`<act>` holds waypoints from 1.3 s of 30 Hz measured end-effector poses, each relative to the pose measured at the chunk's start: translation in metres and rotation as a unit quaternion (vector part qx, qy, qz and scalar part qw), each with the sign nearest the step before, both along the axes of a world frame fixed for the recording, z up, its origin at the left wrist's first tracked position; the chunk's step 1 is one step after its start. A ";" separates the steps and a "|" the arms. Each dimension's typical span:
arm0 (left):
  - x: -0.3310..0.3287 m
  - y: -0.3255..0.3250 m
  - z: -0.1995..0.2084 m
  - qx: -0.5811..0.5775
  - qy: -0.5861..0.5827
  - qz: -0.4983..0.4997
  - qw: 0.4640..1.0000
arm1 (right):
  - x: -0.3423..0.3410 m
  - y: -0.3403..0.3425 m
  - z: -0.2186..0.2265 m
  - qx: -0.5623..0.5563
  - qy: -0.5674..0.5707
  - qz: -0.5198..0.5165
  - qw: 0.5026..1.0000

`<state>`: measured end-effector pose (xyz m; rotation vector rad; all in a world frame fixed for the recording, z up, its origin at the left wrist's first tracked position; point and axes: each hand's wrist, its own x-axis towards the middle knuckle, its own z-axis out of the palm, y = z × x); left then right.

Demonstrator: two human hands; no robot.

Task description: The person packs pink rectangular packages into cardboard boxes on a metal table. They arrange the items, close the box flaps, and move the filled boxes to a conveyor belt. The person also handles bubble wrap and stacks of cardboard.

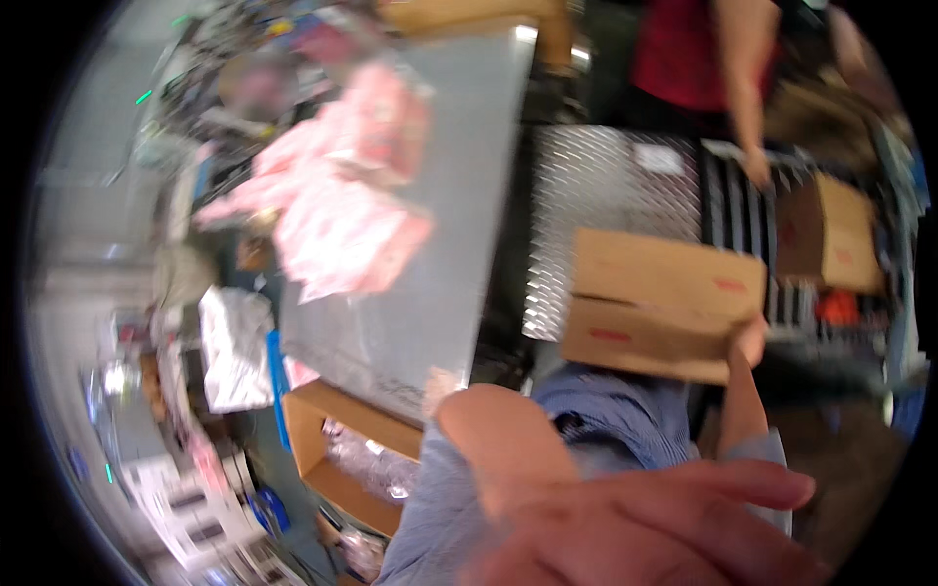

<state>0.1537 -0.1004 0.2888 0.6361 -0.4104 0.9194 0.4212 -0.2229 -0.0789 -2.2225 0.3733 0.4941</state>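
A closed cardboard box [664, 303] with small red markings lies over the near edge of a diamond-plate metal surface [606, 186], just in front of me. My right hand [748, 342] grips its near right end; its fingertips are partly hidden. Large and slightly blurred, my left hand [645, 527] is raised close to the camera at the lower right. Its fingers are stretched out and nothing shows in it, though the lower part is cut off by the frame.
Pink plastic packages [342, 225] are heaped on a grey metal table [459, 176] at left. Below stands an open carton [308, 435] with clear-wrapped contents. Another cardboard box [845, 234] sits right of black rollers [733, 210], where a co-worker's hand [757, 168] reaches down.
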 end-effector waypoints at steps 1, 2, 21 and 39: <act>-0.004 0.009 0.031 -0.012 0.043 0.028 0.999 | 0.010 -0.031 -0.034 -0.105 -0.065 0.052 0.991; -0.008 0.020 0.059 -0.006 0.095 0.094 0.991 | 0.002 -0.005 -0.010 -0.128 -0.066 0.068 0.987; 0.074 0.003 0.030 -0.147 0.166 0.080 0.972 | 0.008 0.007 -0.014 -0.262 -0.169 0.212 0.926; 0.096 0.022 -0.412 -0.111 0.922 0.289 0.232 | 0.204 0.057 -0.003 -0.137 -0.253 0.330 0.899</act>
